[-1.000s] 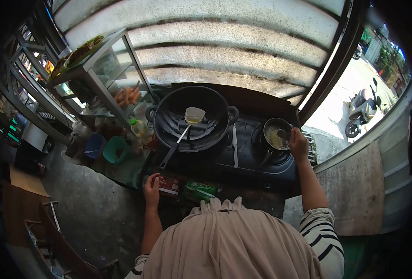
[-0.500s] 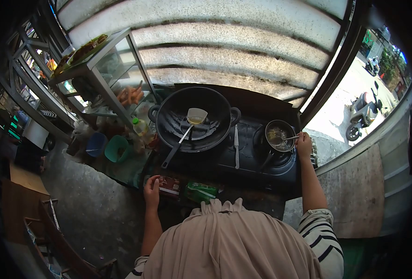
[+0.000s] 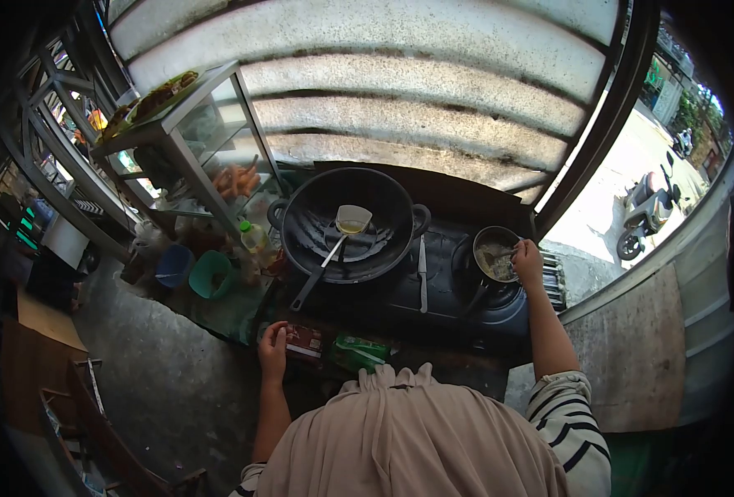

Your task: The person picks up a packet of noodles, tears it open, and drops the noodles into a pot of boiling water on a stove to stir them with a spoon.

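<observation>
On a dark stove [image 3: 433,290] under a corrugated wall, the right hand [image 3: 528,262] clamps a thin, stiff, light spoon [image 3: 506,253] by its handle in the far-right small pot [image 3: 493,253], while left hand [image 3: 272,348] rests near, fingers together.

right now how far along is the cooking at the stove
Done: the small pot sits on the right burner with food already in it. In hand: the right hand holds a utensil in that pot, while the left hand rests by a red packet. Left: the wok holds only a ladle, and the green packet lies untouched.
</observation>
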Demonstrator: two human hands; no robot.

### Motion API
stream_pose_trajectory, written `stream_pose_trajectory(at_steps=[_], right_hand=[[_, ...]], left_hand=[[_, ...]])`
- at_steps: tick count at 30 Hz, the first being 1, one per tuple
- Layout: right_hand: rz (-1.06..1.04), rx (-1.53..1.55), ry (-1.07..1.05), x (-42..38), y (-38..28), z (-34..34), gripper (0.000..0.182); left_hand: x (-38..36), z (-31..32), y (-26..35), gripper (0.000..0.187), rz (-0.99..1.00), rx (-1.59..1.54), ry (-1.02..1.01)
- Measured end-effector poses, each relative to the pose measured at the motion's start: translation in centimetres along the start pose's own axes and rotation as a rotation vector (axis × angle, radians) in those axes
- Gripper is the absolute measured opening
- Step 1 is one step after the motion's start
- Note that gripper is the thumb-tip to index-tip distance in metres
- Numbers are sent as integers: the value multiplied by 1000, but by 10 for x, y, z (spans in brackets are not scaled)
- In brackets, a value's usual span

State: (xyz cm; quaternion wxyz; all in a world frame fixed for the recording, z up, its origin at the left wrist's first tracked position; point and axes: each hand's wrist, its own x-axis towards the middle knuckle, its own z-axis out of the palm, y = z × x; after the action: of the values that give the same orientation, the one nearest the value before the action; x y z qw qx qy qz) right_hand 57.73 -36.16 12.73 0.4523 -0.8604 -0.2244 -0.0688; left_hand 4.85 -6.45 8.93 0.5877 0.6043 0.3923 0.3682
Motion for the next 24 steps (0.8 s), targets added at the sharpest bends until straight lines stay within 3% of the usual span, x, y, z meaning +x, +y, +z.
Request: stream_pose_trajectory(at_steps=[2,6,12,24], right_hand=[[170,42,-125,3,9,-4,22],[275,35,-271,10,34,-6,24],[656,419,-219,11,54,-19,21],[678,637,-286,16,66,-74,25]], left_hand=[[-2,-2,2,19,-12,35,18],[-2,-9,-11,19,-8,25,28],[0,-6,-13,19,23,22,14],[1,0,1,19,-40,47,-4]])
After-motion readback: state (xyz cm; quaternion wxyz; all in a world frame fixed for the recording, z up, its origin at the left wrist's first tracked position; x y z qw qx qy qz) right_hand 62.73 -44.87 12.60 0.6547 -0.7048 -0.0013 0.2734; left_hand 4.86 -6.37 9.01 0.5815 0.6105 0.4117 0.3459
